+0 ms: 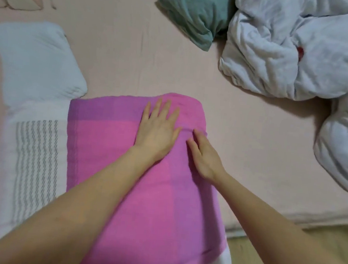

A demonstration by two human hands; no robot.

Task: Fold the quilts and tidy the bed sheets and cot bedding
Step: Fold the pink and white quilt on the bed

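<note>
A folded pink and purple checked quilt (pixel 107 146) lies lengthwise on the pale pink bed sheet (pixel 243 139), in the lower middle of the head view. My left hand (pixel 158 130) presses flat on its far end, fingers straight and spread. My right hand (pixel 205 156) rests just to the right on the same end, fingers straight and together, pointing up and left. A crumpled white quilt (pixel 294 58) is heaped at the upper right and runs down the right edge.
A white pillow (pixel 36 61) and a white cloth with grey zigzag stripes (pixel 34 160) lie left of the pink quilt. A green pillow (pixel 194 13) sits at the top middle. The mattress edge and wooden floor (pixel 285 251) show at lower right.
</note>
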